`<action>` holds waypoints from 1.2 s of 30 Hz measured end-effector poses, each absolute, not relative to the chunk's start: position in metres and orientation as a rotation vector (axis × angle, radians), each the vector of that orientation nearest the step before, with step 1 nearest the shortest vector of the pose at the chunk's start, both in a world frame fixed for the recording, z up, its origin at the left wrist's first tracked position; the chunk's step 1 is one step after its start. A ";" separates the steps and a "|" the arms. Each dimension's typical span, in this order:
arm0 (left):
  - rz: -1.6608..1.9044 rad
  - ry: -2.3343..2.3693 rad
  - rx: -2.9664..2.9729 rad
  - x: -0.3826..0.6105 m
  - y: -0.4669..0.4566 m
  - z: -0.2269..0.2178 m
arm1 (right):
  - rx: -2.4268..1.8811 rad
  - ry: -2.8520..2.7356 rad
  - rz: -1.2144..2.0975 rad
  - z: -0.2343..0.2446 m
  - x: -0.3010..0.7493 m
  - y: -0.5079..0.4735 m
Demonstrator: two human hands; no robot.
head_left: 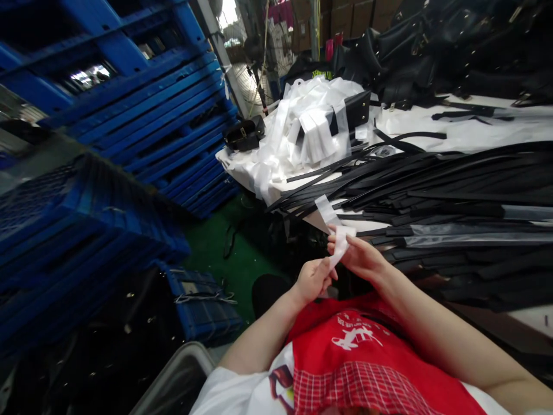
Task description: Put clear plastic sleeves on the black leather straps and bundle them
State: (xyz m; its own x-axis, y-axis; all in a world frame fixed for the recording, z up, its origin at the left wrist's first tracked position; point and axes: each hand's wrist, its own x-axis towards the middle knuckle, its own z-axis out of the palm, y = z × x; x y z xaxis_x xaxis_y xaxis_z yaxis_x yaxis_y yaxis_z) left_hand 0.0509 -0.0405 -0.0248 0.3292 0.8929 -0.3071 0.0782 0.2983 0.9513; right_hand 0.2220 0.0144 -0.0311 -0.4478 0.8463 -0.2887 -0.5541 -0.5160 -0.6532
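The person holds a white plastic strip (340,249) between two hands, in front of the red apron (415,360) and near the edge of the bench (235,166). The left hand (314,279) is closed, its thumb and fingers pinching the lower end; the right hand (362,257) is half curled and grips the strip higher up. Both pinches should be light, because such thin material probably creases easily. It would be good to keep the strip untwisted, and its upper part away from the black straps (419,183), where it may catch.
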 end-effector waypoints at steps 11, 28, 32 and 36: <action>-0.097 1.506 1.678 0.011 -0.055 -0.085 | -0.872 -0.631 1.684 0.014 0.243 0.069; 0.833 1.390 1.368 0.054 0.009 0.023 | -0.864 -1.822 1.929 -0.002 0.240 -0.006; 0.343 1.398 1.521 0.049 -0.001 0.013 | -0.903 -1.543 2.120 -0.004 0.243 -0.009; 0.266 1.173 1.166 0.060 -0.016 -0.002 | -0.794 -1.420 2.462 0.001 0.240 -0.019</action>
State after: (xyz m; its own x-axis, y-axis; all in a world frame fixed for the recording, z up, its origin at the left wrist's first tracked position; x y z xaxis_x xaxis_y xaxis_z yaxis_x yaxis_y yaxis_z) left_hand 0.0598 -0.0155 -0.0019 0.4310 0.6960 -0.5743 0.3806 0.4369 0.8150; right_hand 0.2395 -0.0194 0.0007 -0.8383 0.4150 -0.3536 0.0983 -0.5228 -0.8467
